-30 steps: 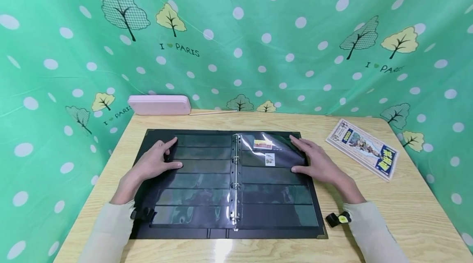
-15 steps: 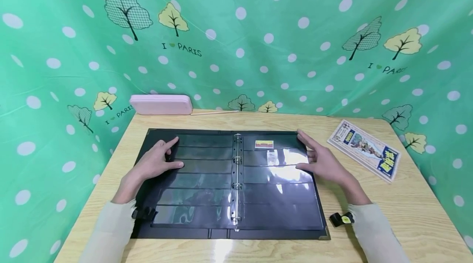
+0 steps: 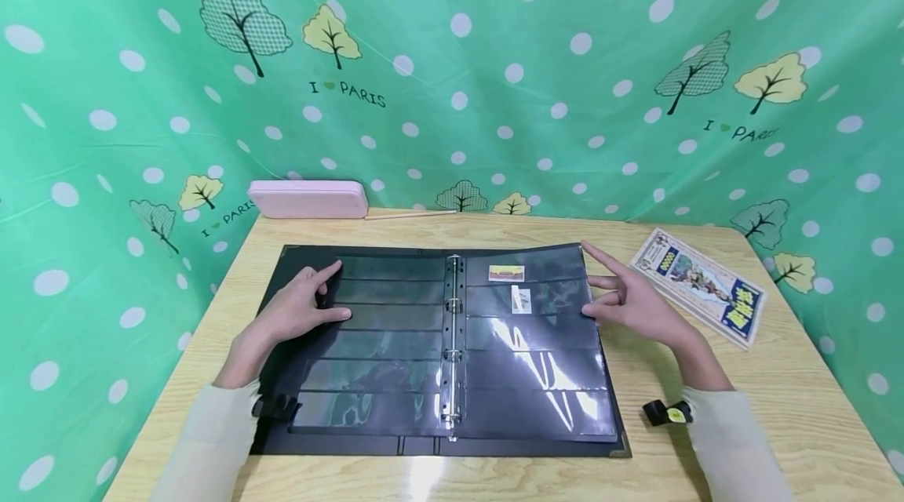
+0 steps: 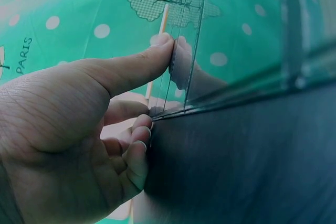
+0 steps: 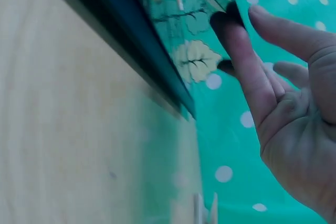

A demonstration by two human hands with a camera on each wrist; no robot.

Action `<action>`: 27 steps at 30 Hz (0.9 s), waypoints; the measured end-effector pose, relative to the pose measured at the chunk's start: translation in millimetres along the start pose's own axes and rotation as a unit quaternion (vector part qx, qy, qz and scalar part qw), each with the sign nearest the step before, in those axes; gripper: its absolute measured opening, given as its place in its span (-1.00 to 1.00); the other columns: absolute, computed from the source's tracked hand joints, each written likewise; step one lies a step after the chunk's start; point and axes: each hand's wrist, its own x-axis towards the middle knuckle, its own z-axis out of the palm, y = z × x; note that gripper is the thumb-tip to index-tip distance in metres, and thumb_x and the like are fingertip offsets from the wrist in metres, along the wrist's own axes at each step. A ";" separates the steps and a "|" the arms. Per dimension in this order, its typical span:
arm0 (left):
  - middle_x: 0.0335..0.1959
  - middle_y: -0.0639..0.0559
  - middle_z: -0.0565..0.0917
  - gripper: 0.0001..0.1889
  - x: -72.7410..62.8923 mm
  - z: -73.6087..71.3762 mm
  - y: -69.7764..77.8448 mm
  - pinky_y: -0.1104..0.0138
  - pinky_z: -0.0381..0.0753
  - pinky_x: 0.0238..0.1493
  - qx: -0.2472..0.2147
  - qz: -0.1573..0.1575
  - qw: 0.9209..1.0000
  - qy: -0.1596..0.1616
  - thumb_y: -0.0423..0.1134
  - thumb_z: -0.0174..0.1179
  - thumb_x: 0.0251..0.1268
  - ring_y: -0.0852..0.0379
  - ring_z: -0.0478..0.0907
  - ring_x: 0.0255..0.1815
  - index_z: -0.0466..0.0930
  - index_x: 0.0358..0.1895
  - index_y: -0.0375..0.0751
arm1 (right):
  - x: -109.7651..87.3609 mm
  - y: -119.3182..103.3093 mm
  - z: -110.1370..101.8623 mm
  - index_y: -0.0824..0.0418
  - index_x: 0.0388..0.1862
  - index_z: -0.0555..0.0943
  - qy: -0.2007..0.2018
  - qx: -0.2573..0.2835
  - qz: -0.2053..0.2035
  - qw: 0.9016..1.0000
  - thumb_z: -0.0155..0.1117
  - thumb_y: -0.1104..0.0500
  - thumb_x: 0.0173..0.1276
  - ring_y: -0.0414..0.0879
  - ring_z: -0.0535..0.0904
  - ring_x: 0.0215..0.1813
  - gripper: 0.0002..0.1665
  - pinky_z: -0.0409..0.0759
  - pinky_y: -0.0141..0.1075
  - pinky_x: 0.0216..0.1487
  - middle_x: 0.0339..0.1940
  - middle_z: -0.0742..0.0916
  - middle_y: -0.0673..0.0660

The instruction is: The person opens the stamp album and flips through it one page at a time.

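Here we are at the right page (image 3: 487, 369) of the black ring binder (image 3: 339, 445), which lies open near the middle of the table (image 3: 537, 478), and the step in hand looks like lifting that page! Its far right corner is up, at the right hand's (image 3: 632, 302) index fingertip, with the thumb at the edge on the near side. Index and thumb stand well apart; whether any fingers pinch the page, I can't tell. Over on the left page (image 3: 381, 294), the left hand (image 3: 293, 312) rests with thumb and index spread, steadying things, I'd judge. A yellow-and-red stamp (image 3: 506, 273) sits in the far row, a pale stamp (image 3: 521, 300) one row nearer. The next move seems to call for a sure hold on that corner and a gentle lift, so the page doesn't bend.

And compare half a second ago: the right hand is farther right, the corner has risen, and the bright glare patch has stretched into streaks running nearward. The left hand hasn't budged!
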 end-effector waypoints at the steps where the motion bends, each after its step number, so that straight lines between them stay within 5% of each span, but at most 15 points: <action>1: -0.05 -0.18 0.45 0.06 0.0 0.0 0.1 0.19 0.38 -0.29 0.000 -0.001 1.000 0.000 0.00 0.59 0.40 0.01 0.41 -0.27 0.16 0.76 -0.38 | -1.8 -2.2 -2.4 -0.04 0.92 -0.05 -0.003 0.004 -0.002 1.000 0.43 0.50 0.49 0.00 0.90 -0.07 0.27 0.87 -0.10 -0.08 0.51 0.40 0.79; 6: -0.05 -0.18 0.45 0.07 0.7 0.6 0.2 0.19 0.37 -0.29 0.001 -0.004 1.000 0.000 0.01 0.59 0.39 0.01 0.42 -0.26 0.17 0.76 -0.38 | -6.0 -6.5 -8.2 0.03 0.91 -0.02 -0.001 0.026 -0.062 0.998 0.29 0.53 0.58 0.06 0.89 -0.18 0.14 0.87 -0.06 -0.19 0.50 0.47 0.74; 13: -0.05 -0.19 0.45 0.07 0.3 0.5 0.6 0.19 0.38 -0.30 0.001 -0.004 1.000 0.000 0.00 0.59 0.39 0.01 0.42 -0.27 0.17 0.76 -0.38 | -2.9 -11.3 2.1 0.18 0.88 0.06 -0.012 0.112 -0.181 0.977 0.22 0.69 0.48 -0.12 0.82 0.12 0.13 0.85 -0.26 -0.12 0.61 0.62 0.05; 18: -0.04 -0.20 0.46 0.07 -0.2 0.0 1.5 0.19 0.40 -0.29 0.000 -0.003 1.000 -0.001 -0.01 0.59 0.39 0.01 0.42 -0.28 0.16 0.76 -0.39 | 2.2 -15.3 17.9 0.28 0.86 0.08 -0.024 0.186 -0.243 0.952 0.22 0.65 0.51 -0.17 0.75 0.26 0.04 0.79 -0.38 0.06 0.56 0.66 0.09; 23: -0.04 -0.22 0.47 0.07 -0.5 0.0 2.1 0.19 0.40 -0.29 0.005 -0.002 1.000 0.002 0.00 0.60 0.38 0.01 0.42 -0.30 0.17 0.75 -0.41 | 5.8 -18.6 37.0 0.22 0.84 0.18 -0.005 0.226 -0.254 0.941 0.33 0.50 0.57 -0.18 0.71 0.35 -0.03 0.71 -0.38 0.25 0.48 0.73 0.03; 27: -0.03 -0.25 0.50 0.07 -1.1 -0.2 4.6 0.19 0.42 -0.29 0.021 -0.007 1.000 0.002 0.02 0.59 0.39 0.01 0.44 -0.31 0.18 0.75 -0.41 | 5.9 -24.7 51.7 0.20 0.84 0.17 -0.005 0.251 -0.263 0.932 0.20 0.48 0.64 -0.15 0.67 0.41 -0.10 0.70 -0.37 0.26 0.47 0.73 0.03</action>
